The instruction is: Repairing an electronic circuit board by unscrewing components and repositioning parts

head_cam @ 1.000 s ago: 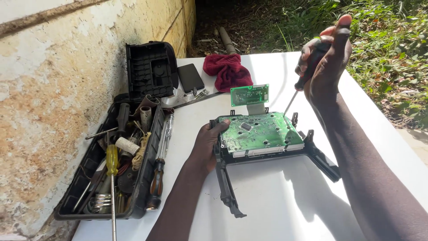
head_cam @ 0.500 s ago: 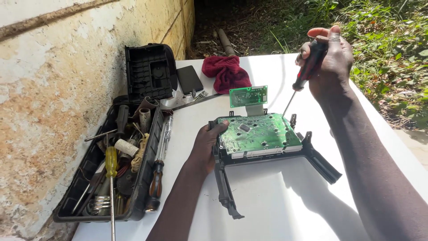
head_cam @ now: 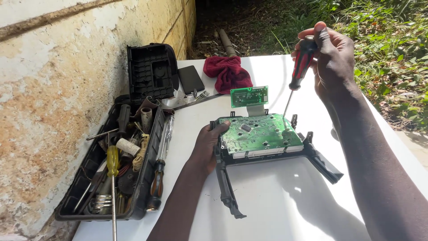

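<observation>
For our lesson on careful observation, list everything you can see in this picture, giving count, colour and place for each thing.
table: one, white, under everything
large circuit board: one, green, in a black frame at table centre
black frame: one, two long legs toward the viewer
small circuit board: one, green, behind the large one, joined by a flat cable
toolbox: one, black, open, left table edge, full of tools
yellow-handled screwdriver: one, in the toolbox
brown-handled screwdriver: one, beside the toolbox
cloth: one, red, far end
flat black device: one, beside the cloth
wall: yellowish, left
red-and-black screwdriver: one, tip over the large board
left hand: on the board's left edge
right hand: gripping the screwdriver
</observation>
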